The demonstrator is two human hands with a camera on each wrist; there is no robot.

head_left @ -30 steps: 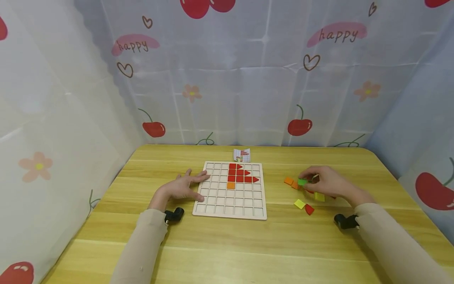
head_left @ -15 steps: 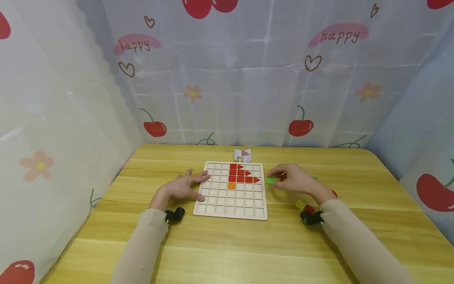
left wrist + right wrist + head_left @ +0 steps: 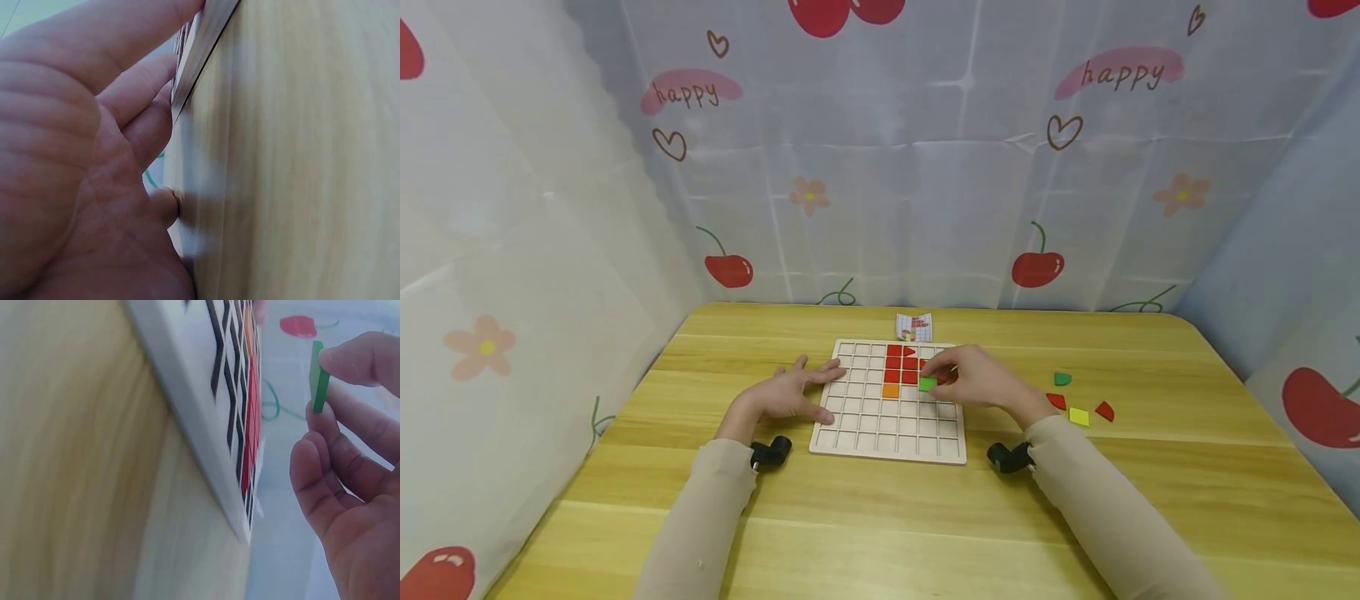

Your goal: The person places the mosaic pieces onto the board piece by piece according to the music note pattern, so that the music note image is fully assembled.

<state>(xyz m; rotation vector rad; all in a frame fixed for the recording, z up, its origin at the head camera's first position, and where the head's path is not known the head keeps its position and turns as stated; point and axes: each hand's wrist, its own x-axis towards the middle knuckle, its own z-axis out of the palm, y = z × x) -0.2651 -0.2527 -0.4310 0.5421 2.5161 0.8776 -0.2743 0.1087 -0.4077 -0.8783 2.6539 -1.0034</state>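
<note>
A pale wooden grid board [image 3: 865, 446] lies on the table, with red tiles [image 3: 892, 363] and one orange tile [image 3: 891, 391] in its cells. Over its right half, my right hand [image 3: 981, 379] pinches a small green tile [image 3: 927, 383] between thumb and fingertip. In the right wrist view that green tile [image 3: 319, 378] is held edge-on, apart from the board. My left hand [image 3: 786, 394] rests at the board's left edge, fingers spread, thumb and fingertips on the rim. The right hand hides some red tiles.
Right of the board lie loose pieces: a dark green piece [image 3: 1062, 379], a yellow tile [image 3: 1078, 417] and red pieces [image 3: 1105, 410]. A small printed picture card [image 3: 913, 327] lies behind the board. A patterned curtain [image 3: 880, 208] stands beyond the wooden table [image 3: 865, 525].
My right hand has carried the green tile left from the loose pieces to above the board, uncovering some of the pieces on the right. The left hand stays in place.
</note>
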